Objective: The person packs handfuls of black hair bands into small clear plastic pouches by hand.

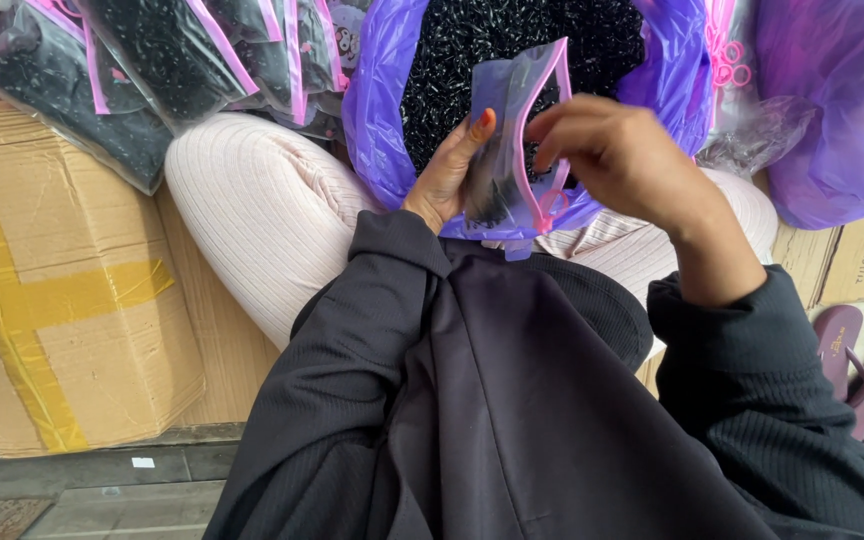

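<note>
Pouch [512, 140], pink-edged and barely filled, sits clamped between left hand [449, 172] and right hand [612, 150] above a purple sack [377, 120] of black bands, filled pouches [152, 60] already stacked left

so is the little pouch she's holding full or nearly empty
Nearly empty: the small clear pouch in the left hand and right hand shows only a small dark clump near its bottom.
</note>
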